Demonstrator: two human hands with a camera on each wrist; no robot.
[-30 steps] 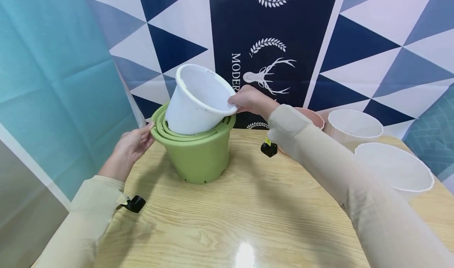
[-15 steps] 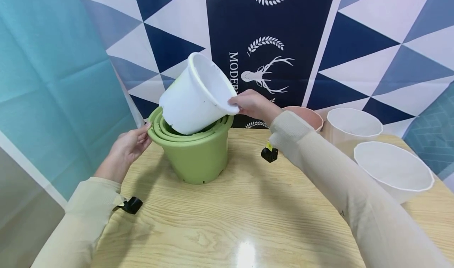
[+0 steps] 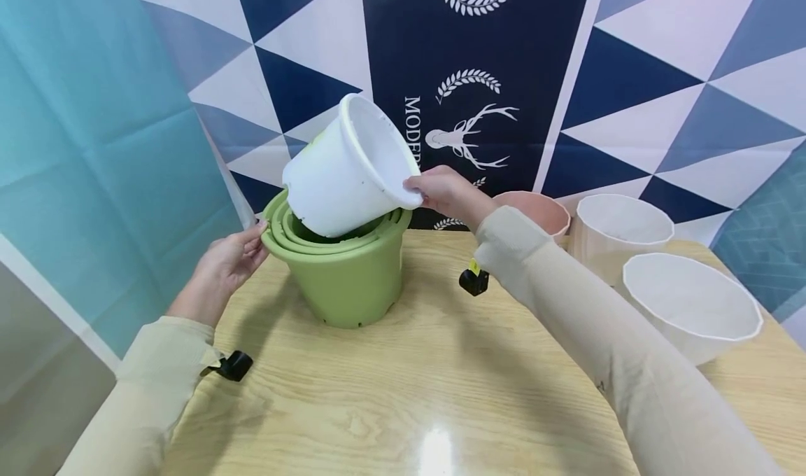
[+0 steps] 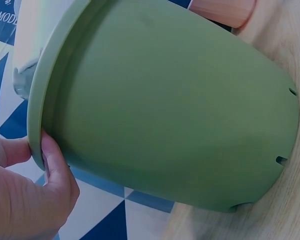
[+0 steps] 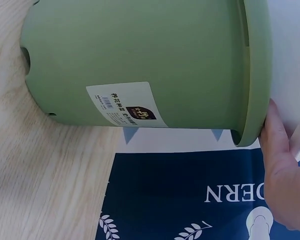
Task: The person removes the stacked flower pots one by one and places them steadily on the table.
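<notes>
A stack of green flower pots [image 3: 346, 287], nested one in another, stands upright on the wooden table. My left hand [image 3: 229, 266] pinches the outer green rim at its left side, thumb and fingers on either side of it in the left wrist view. Tilted above the stack is a white flower pot [image 3: 334, 175], its mouth facing up and right and its lower part over the green rims. The right hand [image 3: 443, 189] grips the white pot's rim at its right edge. A paper label [image 5: 127, 105] shows on the outer green pot in the right wrist view.
At the right of the table [image 3: 352, 406] stand a pink pot [image 3: 548, 217], a cream pot [image 3: 598, 252] and a whitish pot [image 3: 674, 329] nearer the front. A patterned cloth [image 3: 478, 56] hangs close behind. A teal curtain [image 3: 113, 112] is on the left.
The white pot has lifted and tipped further, its bottom swinging left and up out of the green stack. My right hand keeps its rim; the left hand stays on the green rim.
</notes>
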